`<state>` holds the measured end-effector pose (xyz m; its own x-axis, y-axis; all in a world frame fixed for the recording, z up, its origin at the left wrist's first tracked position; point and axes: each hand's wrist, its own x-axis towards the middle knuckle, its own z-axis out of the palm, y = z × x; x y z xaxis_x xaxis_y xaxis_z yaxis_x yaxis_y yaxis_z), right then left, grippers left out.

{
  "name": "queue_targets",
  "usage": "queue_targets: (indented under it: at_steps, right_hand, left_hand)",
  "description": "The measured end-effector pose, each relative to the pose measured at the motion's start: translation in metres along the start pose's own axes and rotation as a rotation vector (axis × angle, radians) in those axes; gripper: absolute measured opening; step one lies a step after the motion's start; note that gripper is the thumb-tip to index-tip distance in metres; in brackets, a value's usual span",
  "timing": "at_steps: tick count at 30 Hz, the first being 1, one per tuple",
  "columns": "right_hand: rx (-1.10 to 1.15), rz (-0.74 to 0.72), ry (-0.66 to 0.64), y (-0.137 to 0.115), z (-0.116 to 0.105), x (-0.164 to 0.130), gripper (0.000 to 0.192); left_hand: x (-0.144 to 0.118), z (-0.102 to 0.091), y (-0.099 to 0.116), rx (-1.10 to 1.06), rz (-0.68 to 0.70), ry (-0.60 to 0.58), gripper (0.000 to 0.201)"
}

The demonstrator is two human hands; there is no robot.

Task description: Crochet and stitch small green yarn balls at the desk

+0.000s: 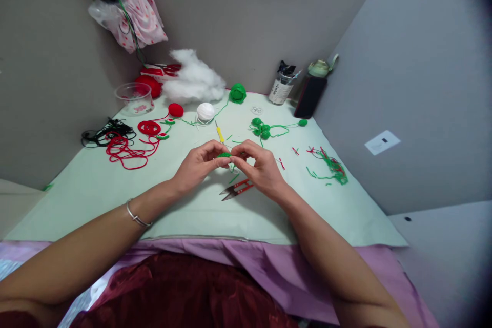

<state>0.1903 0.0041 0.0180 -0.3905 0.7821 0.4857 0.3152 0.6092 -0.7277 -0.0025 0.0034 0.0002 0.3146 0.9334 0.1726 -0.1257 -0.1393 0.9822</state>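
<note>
Both hands meet above the middle of the pale green surface [96,184]. The left hand [200,164] and the right hand [261,166] pinch a small green crocheted piece [223,155] between them, fingers of each hand closed together on its edges, so it sits off the surface between the fingertips. A thin silver bangle [137,218] circles the left wrist. Just below the hands lie red-handled thread snips [236,189], flat on the surface. Beyond the hands a yellow-handled crochet hook [219,133] lies near a white ball of yarn [205,111]. A loose tangle of red yarn [126,152] spreads to the left, and a cluster of small green crocheted balls [261,129] lies to the right, well apart from a heap of green and red yarn scraps [332,168].
</note>
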Motion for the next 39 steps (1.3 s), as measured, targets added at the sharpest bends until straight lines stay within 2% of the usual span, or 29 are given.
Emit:
queue_targets:
  at_steps: [3,8,13,16,22,30,33,39]
  right_hand:
    - [0.067,0.052,-0.02,0.002,-0.002,0.001,0.009]
    - [0.225,0.069,0.03,0.006,-0.008,0.002,0.029]
    - [0.058,0.054,0.039,0.003,-0.008,-0.001,0.009]
    - [-0.058,-0.004,0.043,0.001,-0.007,-0.002,0.008]
    - [-0.134,-0.068,0.057,0.002,-0.005,-0.003,0.01]
    - [-0.303,-0.187,-0.062,0.006,-0.007,-0.003,0.017]
    - [-0.294,-0.175,-0.074,0.004,-0.01,-0.002,0.016]
    - [-0.184,-0.066,-0.015,-0.002,-0.018,-0.002,0.013]
  left_hand:
    - [0.001,-0.002,0.001,-0.013,-0.049,0.013,0.022]
    - [0.001,-0.002,0.002,-0.003,-0.097,0.034,0.024]
    - [0.002,-0.003,0.0,-0.034,-0.093,0.058,0.029]
    - [0.003,-0.004,-0.001,-0.038,-0.089,0.055,0.03]
    - [0.002,-0.004,-0.001,-0.05,-0.101,0.055,0.031]
    - [0.002,-0.003,-0.001,-0.036,-0.107,0.029,0.029]
    - [0.002,-0.003,0.0,-0.033,-0.107,0.027,0.027]
    - [0.003,-0.004,0.0,-0.061,-0.077,0.055,0.026]
